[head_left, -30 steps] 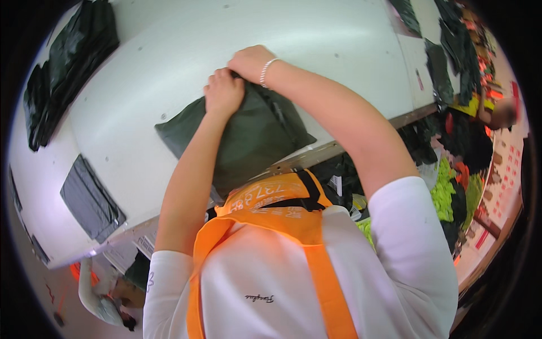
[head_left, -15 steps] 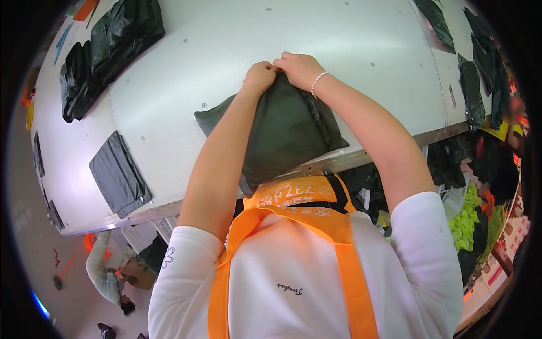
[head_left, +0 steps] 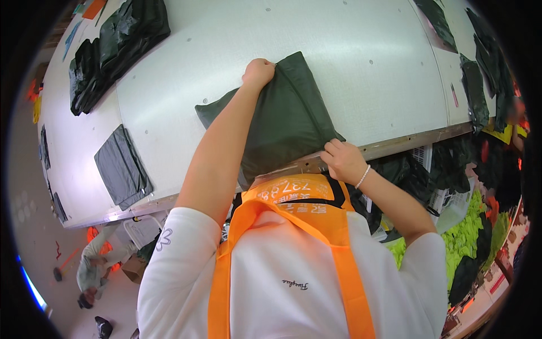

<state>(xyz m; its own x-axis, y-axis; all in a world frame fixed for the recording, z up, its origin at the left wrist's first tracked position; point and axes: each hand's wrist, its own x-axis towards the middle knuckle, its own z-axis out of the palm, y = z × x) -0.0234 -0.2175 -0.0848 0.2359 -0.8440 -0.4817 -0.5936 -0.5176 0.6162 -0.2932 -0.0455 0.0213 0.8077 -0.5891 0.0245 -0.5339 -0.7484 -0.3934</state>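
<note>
A shiny dark bundle (head_left: 130, 48) lies on the white bench (head_left: 361, 85) toward its far left corner, with a blue strip (head_left: 71, 40) by the left edge and an orange piece (head_left: 93, 8) beyond. A folded dark grey cloth (head_left: 121, 166) rests at the near edge, close to the near left corner. At the right end, dark packets (head_left: 475, 93) lie near a thin pinkish stick (head_left: 454, 95). Below the near right corner is a pile of bright green cloth (head_left: 460, 234). Past the near left corner, a co-worker (head_left: 90, 277) bends beside a cardboard box (head_left: 134, 269).
</note>
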